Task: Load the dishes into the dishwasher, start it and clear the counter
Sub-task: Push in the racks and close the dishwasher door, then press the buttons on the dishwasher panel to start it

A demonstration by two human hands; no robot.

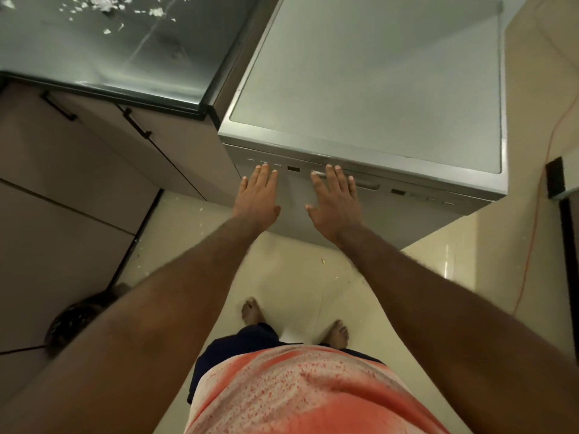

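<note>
Head view: the dishwasher (pixel 376 89) is seen standing on the floor (pixel 297 277) just right of the counter (pixel 109 57), with its door shut. Both hands are laid flat against the upper part of the door front, with fingers straight and close together and nothing gripped. The left hand (pixel 257 198) is placed with its fingertips at the left end of the control strip (pixel 293 168). The right hand (pixel 333 205) is placed beside it, apart from it, with its fingertips at the recessed handle (pixel 366 184). White flecks are scattered on the dark counter top. Cabinet doors (pixel 78 189) with black handles are located below the counter. An orange cable (pixel 530 261) is seen on the floor at the right.
</note>
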